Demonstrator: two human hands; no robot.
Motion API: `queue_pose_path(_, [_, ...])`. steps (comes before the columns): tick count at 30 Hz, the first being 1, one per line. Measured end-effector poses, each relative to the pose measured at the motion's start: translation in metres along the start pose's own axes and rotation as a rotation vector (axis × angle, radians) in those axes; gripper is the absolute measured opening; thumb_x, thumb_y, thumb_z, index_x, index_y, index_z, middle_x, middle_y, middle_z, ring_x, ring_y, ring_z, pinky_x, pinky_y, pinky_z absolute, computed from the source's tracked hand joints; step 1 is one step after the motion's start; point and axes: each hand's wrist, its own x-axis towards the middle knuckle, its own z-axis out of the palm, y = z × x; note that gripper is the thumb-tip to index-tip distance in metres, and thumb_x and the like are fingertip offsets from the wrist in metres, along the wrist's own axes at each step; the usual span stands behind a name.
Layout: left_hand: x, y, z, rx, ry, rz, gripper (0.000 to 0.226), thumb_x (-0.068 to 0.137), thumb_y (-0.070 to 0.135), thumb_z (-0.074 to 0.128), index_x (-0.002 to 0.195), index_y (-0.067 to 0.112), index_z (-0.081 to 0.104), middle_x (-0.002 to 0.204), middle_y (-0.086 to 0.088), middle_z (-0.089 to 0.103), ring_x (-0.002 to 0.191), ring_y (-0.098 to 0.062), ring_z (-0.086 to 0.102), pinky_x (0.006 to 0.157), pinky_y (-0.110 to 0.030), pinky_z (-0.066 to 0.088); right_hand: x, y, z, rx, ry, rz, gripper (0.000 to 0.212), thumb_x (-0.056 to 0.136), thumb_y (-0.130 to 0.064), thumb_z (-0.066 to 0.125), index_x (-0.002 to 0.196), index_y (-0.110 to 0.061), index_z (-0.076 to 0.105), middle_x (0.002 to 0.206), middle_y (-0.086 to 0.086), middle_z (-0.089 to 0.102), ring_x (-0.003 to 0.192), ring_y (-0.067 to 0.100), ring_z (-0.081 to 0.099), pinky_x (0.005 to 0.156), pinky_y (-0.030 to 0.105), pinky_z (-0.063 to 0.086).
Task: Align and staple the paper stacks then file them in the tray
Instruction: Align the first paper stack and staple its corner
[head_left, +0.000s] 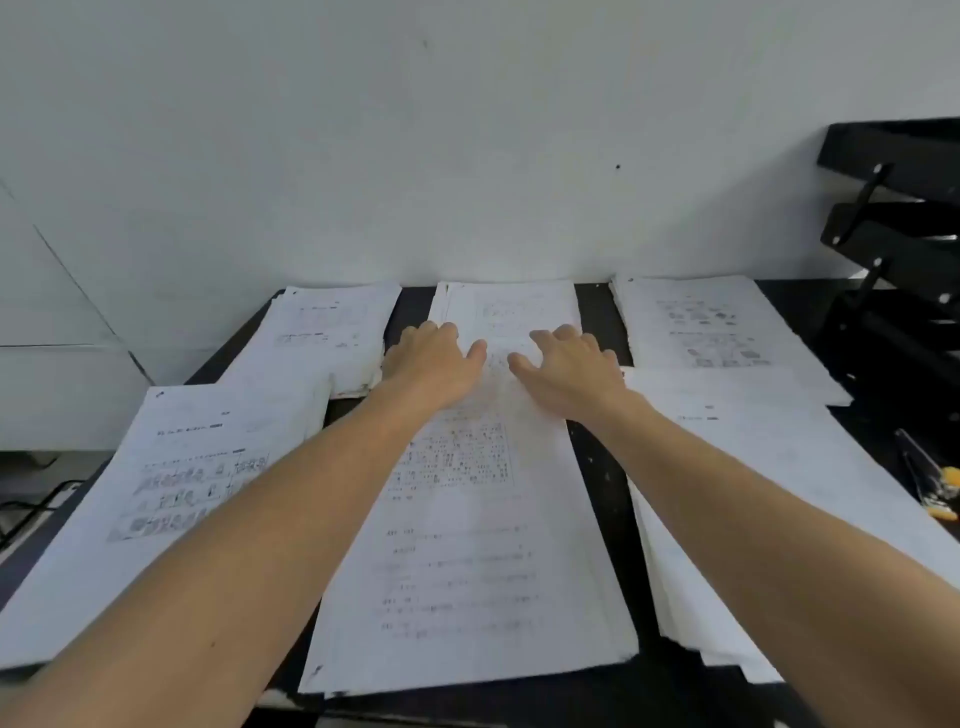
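Head view shows the left hand (434, 358) and right hand (569, 366) lying flat, fingers spread, gripping nothing, on the far middle paper stack (511, 312), well left of the black tray (898, 228). Loose sheets look light, floppy and prone to sliding; squeezing both long edges should keep them together.
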Motion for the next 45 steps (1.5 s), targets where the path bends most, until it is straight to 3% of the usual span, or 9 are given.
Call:
queue_pose_path(5, [-0.022,-0.019,0.006,0.016,0.028,-0.093,0.060,0.102,0.053,0.031,0.143,0.011,0.047,0.143,-0.010,0.047,0.129,-0.030,0.043,0.099,-0.047,0.044,-0.015,-0.003,0.008,-0.033,0.044,0.005,0.061,0.098,-0.051,0.045,0.150,-0.018,0.043,0.147,0.010,0.040,0.135,0.033,0.038,0.105,0.046,0.038])
queue_pose_path(10, [-0.044,-0.030,0.005,0.026,0.014,-0.244,0.059,0.099,0.051,0.041,0.142,0.011,0.042,0.142,-0.014,0.039,0.130,-0.035,0.036,0.099,-0.048,0.042,-0.023,0.005,0.015,0.081,0.092,0.065,0.059,0.094,-0.048,0.056,0.140,-0.013,0.046,0.137,0.009,0.040,0.116,0.032,0.053,0.078,0.040,0.045])
queue_pose_path(20, [-0.044,-0.040,0.000,-0.078,-0.183,-0.404,0.086,0.093,0.065,0.047,0.157,0.014,0.022,0.151,-0.015,0.040,0.135,-0.035,0.041,0.091,-0.040,0.040,-0.032,0.008,0.026,0.073,0.129,0.042,0.061,0.095,-0.042,0.060,0.146,-0.014,0.040,0.140,0.008,0.041,0.110,0.031,0.058,0.073,0.037,0.041])
queue_pose_path(24, [-0.040,-0.045,-0.006,-0.364,-0.142,-0.456,0.087,0.092,0.049,0.062,0.152,0.002,0.021,0.142,-0.014,0.049,0.116,-0.028,0.054,0.079,-0.034,0.041,-0.037,0.004,0.032,0.037,0.181,0.008,0.051,0.098,-0.038,0.055,0.141,-0.012,0.042,0.134,0.009,0.044,0.095,0.029,0.056,0.068,0.035,0.040])
queue_pose_path(27, [-0.038,-0.054,-0.009,-0.499,-0.101,-0.456,0.065,0.095,0.033,0.065,0.141,-0.004,0.038,0.117,-0.012,0.053,0.098,-0.024,0.052,0.075,-0.029,0.041,-0.037,0.003,0.035,0.028,0.197,0.004,0.047,0.098,-0.036,0.053,0.137,-0.011,0.042,0.128,0.009,0.044,0.082,0.024,0.047,0.064,0.034,0.039])
queue_pose_path(32, [-0.041,-0.066,-0.003,-0.687,-0.142,-0.432,0.027,0.089,0.022,0.074,0.099,0.002,0.060,0.117,-0.011,0.063,0.106,-0.029,0.061,0.094,-0.035,0.051,-0.039,0.002,0.034,0.021,0.200,0.003,0.047,0.099,-0.037,0.052,0.135,-0.010,0.042,0.126,0.009,0.044,0.081,0.023,0.048,0.062,0.033,0.039])
queue_pose_path(34, [-0.043,-0.067,-0.004,-0.814,-0.149,-0.399,0.037,0.090,0.020,0.074,0.121,0.003,0.062,0.123,-0.012,0.066,0.111,-0.030,0.064,0.099,-0.043,0.053,-0.039,0.002,0.032,0.026,0.192,0.006,0.048,0.098,-0.037,0.053,0.136,-0.010,0.041,0.127,0.009,0.043,0.081,0.023,0.048,0.062,0.033,0.039])
queue_pose_path(38, [-0.048,-0.067,-0.009,-1.017,-0.159,-0.301,0.032,0.100,0.017,0.064,0.132,0.019,0.061,0.120,-0.001,0.070,0.098,-0.017,0.067,0.076,-0.034,0.056,-0.037,0.000,0.027,0.059,0.158,0.033,0.049,0.098,-0.037,0.054,0.138,-0.011,0.040,0.131,0.009,0.042,0.084,0.024,0.046,0.065,0.035,0.039])
queue_pose_path(45, [-0.043,-0.071,-0.033,-1.197,-0.056,-0.225,0.034,0.099,0.021,0.065,0.133,0.024,0.062,0.122,0.002,0.072,0.113,-0.024,0.067,0.099,-0.053,0.053,-0.024,0.002,-0.003,0.561,0.039,0.198,0.078,0.092,-0.058,0.061,0.148,-0.011,0.034,0.132,0.003,0.048,0.113,0.025,0.056,0.086,0.039,0.050])
